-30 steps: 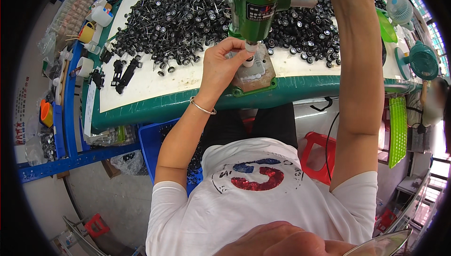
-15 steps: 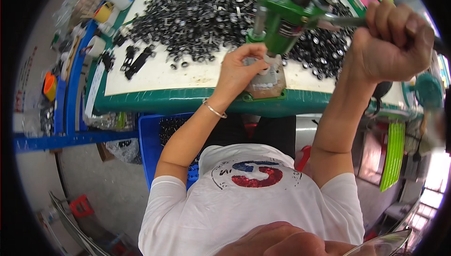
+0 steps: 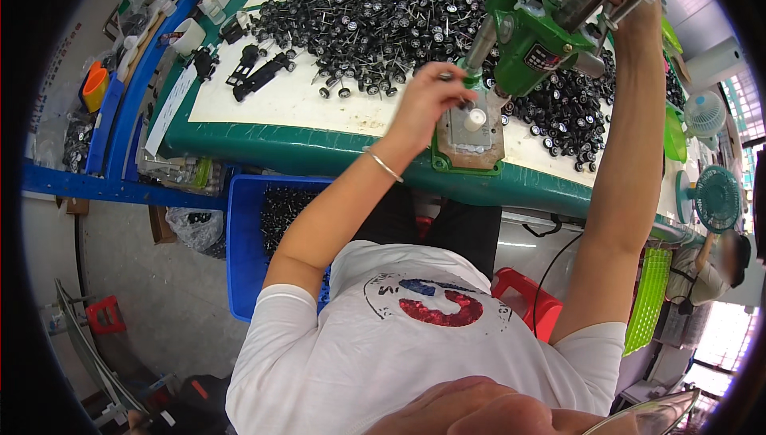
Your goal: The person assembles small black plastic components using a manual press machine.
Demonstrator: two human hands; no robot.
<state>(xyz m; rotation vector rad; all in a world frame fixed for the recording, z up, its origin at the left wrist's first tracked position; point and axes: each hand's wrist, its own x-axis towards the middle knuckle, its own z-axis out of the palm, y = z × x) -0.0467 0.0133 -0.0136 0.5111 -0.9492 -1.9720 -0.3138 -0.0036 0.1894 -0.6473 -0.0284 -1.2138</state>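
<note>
My left hand (image 3: 431,100) pinches a small wheel-and-axle piece, its dark wheels showing at the fingertips. It is just above and left of a white round holder (image 3: 475,120) on the metal base plate (image 3: 469,159) of a green hand press (image 3: 523,52). My right arm reaches far up to the right. There my right hand (image 3: 640,20) is closed around the press lever, partly hidden behind the press's metal parts. A large heap of black wheels on axles (image 3: 375,20) spreads behind my left hand; another pile of wheels (image 3: 558,120) lies right of the press.
Black chassis-like parts (image 3: 263,77) lie at the table's left. A blue bin (image 3: 239,251) with small dark parts stands below the green table edge (image 3: 319,148). A red stool (image 3: 531,307) is beside me, and a teal fan (image 3: 716,198) and another person (image 3: 706,275) are at the right.
My right hand has gone up and away with the lever, and the press head has lifted off the holder. My left hand has drawn back from the holder with the wheel-and-axle piece.
</note>
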